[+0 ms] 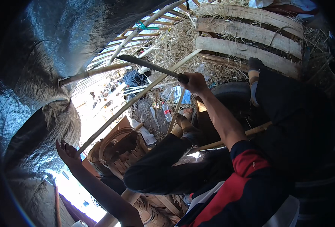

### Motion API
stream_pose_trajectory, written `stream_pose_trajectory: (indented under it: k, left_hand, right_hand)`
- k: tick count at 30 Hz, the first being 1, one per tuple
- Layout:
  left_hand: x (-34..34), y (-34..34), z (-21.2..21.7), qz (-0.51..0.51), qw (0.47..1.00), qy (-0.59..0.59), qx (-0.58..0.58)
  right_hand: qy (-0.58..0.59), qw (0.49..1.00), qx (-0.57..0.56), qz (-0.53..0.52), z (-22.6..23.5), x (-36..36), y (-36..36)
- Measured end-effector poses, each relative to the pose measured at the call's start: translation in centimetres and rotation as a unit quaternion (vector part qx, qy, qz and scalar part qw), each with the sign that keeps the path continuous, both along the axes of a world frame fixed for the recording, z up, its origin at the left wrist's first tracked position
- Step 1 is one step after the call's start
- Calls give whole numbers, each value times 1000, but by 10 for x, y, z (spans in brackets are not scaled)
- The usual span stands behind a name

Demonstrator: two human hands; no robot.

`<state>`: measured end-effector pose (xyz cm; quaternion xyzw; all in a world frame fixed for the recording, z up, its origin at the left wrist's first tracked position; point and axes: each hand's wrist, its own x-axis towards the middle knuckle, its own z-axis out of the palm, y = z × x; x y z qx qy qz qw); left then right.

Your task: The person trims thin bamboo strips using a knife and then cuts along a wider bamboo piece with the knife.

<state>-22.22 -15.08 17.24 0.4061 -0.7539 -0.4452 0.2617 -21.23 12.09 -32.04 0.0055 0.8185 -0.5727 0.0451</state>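
Note:
My right hand [196, 82] is wrapped round the dark handle of a machete [148, 65], whose long blade points to the far left. Below the blade, a long thin bamboo pole [133, 100] slants from the wooden slats down to my left hand [68, 153]. The fingers of that hand are spread, and the pole's near end lies against its thumb side. Whether the two touch firmly I cannot tell. A woven basket [124, 149] of wide strips stands between my left forearm and my bent leg.
Pale wooden slats [246, 32] with straw [178, 38] lie at the far right. A black tyre [231, 94] sits beside my legs. Dark plastic sheeting [35, 87] hangs along the left. A plastic bottle [167, 112] and scraps lie on the ground; more poles cross there.

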Motion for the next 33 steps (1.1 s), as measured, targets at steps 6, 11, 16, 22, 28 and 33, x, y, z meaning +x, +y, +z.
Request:
stream_pose_trajectory:
  k: [6, 11, 16, 22, 28, 33]
  left_hand:
    - [-4, 6, -1, 2, 1000, 5, -18]
    - [-11, 16, 6, -6, 1000, -13, -13]
    - [-20, 20, 6, -30, 998, -19, -52]
    - [-27, 10, 2, -48, 998, -15, -40]
    - [-32, 8, 6, -17, 997, -23, -64]
    - [-30, 7, 1, -24, 997, -22, -64]
  right_hand:
    - [-28, 999, 29, 12, -7, 4, 10]
    - [-163, 984, 68, -36, -38, 25, 50]
    - [-350, 929, 115, -29, -56, 3, 111]
    - [-216, 975, -47, -13, -35, 8, 43]
    - [-72, 993, -84, 31, 10, -21, -5]
    - [-60, 993, -103, -16, -10, 4, 3]
